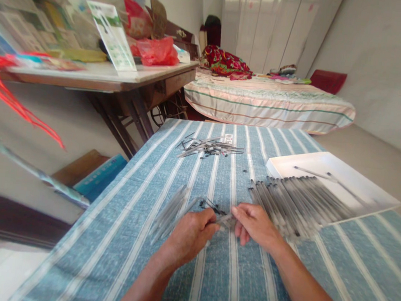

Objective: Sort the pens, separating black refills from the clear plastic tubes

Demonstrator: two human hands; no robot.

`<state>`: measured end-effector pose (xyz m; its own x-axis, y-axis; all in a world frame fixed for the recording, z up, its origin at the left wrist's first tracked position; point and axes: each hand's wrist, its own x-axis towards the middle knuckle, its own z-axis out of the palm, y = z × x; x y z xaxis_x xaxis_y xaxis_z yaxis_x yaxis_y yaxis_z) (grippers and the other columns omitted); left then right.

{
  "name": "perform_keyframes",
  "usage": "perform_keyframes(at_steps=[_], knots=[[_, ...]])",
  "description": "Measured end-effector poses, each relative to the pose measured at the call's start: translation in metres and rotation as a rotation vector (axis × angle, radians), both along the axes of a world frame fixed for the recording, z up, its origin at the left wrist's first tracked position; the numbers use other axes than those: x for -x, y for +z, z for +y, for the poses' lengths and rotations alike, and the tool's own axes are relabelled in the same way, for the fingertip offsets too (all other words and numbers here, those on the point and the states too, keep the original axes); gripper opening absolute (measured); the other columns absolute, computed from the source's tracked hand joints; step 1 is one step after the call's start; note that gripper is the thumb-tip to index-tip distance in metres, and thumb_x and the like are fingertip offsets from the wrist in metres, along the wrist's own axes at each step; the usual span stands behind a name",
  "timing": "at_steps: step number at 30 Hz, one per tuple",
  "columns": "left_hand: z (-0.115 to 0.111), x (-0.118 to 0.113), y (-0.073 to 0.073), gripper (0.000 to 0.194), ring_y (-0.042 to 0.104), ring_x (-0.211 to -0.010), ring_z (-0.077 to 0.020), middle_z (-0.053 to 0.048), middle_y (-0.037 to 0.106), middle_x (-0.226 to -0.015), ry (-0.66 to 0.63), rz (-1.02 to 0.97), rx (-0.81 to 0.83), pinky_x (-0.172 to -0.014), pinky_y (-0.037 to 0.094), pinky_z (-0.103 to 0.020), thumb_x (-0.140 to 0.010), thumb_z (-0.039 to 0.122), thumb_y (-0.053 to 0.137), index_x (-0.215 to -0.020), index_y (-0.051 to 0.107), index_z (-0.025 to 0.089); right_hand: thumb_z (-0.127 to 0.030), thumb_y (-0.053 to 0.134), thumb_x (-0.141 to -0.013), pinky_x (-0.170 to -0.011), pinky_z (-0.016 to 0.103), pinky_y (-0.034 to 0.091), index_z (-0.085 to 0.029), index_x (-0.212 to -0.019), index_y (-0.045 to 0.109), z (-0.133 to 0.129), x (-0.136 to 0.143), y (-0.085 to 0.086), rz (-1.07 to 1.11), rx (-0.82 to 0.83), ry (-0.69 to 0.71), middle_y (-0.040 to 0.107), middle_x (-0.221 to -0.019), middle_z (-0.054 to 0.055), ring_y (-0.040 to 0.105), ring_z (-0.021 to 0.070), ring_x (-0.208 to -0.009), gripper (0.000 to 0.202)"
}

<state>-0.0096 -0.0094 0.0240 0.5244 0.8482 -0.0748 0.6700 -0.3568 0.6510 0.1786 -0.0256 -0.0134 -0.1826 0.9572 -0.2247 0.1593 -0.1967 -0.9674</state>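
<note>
Between my two hands is a translucent pen barrel (223, 219), slightly blurred. My left hand (189, 234) is closed round one end of it. The fingertips of my right hand (255, 225) pinch the other end, its lower fingers curled. Several clear empty barrels (170, 212) lie to the left of my left hand. Just beyond my hands are a few thin dark pieces with black ends (212, 205), partly hidden by my fingers. To the right, many assembled pens with black ends (288, 201) lie side by side in a row, leaning against a white tray.
The shallow white tray (327, 160) holds a couple of pens. A loose pile of refills and black tips (213, 148) lies further back on the blue striped tablecloth (139, 201). A cluttered desk (129, 81) stands at the left, and a bed (269, 100) beyond the table.
</note>
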Motion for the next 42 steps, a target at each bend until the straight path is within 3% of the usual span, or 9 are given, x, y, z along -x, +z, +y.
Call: perform_keyframes(at_steps=[2, 7, 11, 16, 20, 29, 37, 42], knots=[[0.0002, -0.0005, 0.0009, 0.018, 0.047, -0.052, -0.0104, 0.004, 0.051, -0.054, -0.004, 0.000, 0.004, -0.051, 0.030, -0.022, -0.078, 0.029, 0.043, -0.064, 0.049, 0.020, -0.055, 0.043, -0.079, -0.030, 0.015, 0.031, -0.016, -0.066, 0.046, 0.0002, 0.0003, -0.0002, -0.020, -0.008, -0.008, 0.054, -0.044, -0.004, 0.046, 0.0065, -0.028, 0.042], [0.0008, -0.0009, 0.0006, 0.017, 0.047, -0.052, -0.0101, 0.004, 0.050, -0.054, 0.007, 0.007, 0.004, -0.051, 0.031, -0.022, -0.077, 0.027, 0.044, -0.063, 0.049, 0.020, -0.053, 0.051, -0.076, -0.034, 0.017, 0.037, -0.016, -0.084, 0.050, -0.0001, -0.0001, -0.0014, 0.058, 0.005, 0.029, 0.058, -0.052, -0.004, 0.053, 0.0089, -0.034, 0.039], [0.0012, -0.0003, -0.0005, 0.018, 0.048, -0.053, -0.0101, 0.004, 0.052, -0.056, -0.006, -0.004, 0.022, -0.052, 0.032, -0.021, -0.078, 0.027, 0.043, -0.063, 0.049, 0.020, -0.056, 0.042, -0.079, -0.027, 0.014, 0.026, -0.016, -0.065, 0.046, 0.0001, -0.0002, -0.0031, -0.015, 0.014, -0.022, 0.052, -0.040, -0.005, 0.043, 0.0062, -0.025, 0.043], [0.0012, 0.0000, 0.0001, 0.018, 0.048, -0.053, -0.0104, 0.004, 0.053, -0.056, -0.007, -0.008, 0.026, -0.052, 0.032, -0.022, -0.078, 0.028, 0.043, -0.064, 0.050, 0.020, -0.052, 0.053, -0.075, -0.034, 0.016, 0.037, -0.016, -0.080, 0.049, -0.0002, 0.0003, -0.0024, 0.090, 0.006, 0.028, 0.059, -0.051, -0.004, 0.054, 0.0091, -0.034, 0.037], [0.0007, 0.0000, 0.0014, 0.019, 0.048, -0.053, -0.0104, 0.004, 0.053, -0.055, -0.013, -0.017, 0.057, -0.052, 0.032, -0.022, -0.078, 0.028, 0.044, -0.062, 0.051, 0.019, -0.054, 0.045, -0.078, -0.028, 0.015, 0.026, -0.016, -0.063, 0.045, -0.0008, 0.0010, -0.0022, 0.007, 0.013, -0.015, 0.053, -0.041, -0.005, 0.044, 0.0067, -0.025, 0.041], [0.0029, 0.0010, 0.0033, 0.021, 0.049, -0.052, -0.0107, 0.003, 0.054, -0.054, -0.010, 0.006, 0.101, -0.052, 0.032, -0.023, -0.078, 0.026, 0.043, -0.060, 0.052, 0.018, -0.043, 0.055, -0.074, -0.040, 0.021, 0.043, -0.015, -0.078, 0.050, 0.0001, -0.0052, -0.0051, 0.210, -0.009, 0.015, 0.062, -0.057, -0.002, 0.058, 0.0116, -0.040, 0.029], [0.0048, 0.0042, 0.0027, 0.019, 0.049, -0.052, -0.0107, 0.003, 0.055, -0.054, 0.002, -0.052, 0.087, -0.052, 0.032, -0.022, -0.076, 0.025, 0.045, -0.061, 0.053, 0.018, -0.037, 0.054, -0.075, -0.034, 0.017, 0.037, -0.016, -0.098, 0.051, -0.0006, -0.0050, -0.0042, 0.107, 0.010, 0.020, 0.060, -0.054, -0.004, 0.054, 0.0098, -0.034, 0.031], [0.0037, 0.0033, 0.0012, 0.018, 0.048, -0.050, -0.0107, 0.003, 0.055, -0.053, 0.001, -0.108, 0.078, -0.050, 0.031, -0.022, -0.075, 0.024, 0.047, -0.060, 0.055, 0.018, -0.040, 0.056, -0.074, -0.033, 0.017, 0.037, -0.014, -0.074, 0.055, -0.0005, 0.0003, -0.0063, 0.147, -0.017, -0.029, 0.059, -0.050, -0.003, 0.054, 0.0098, -0.033, 0.026]])
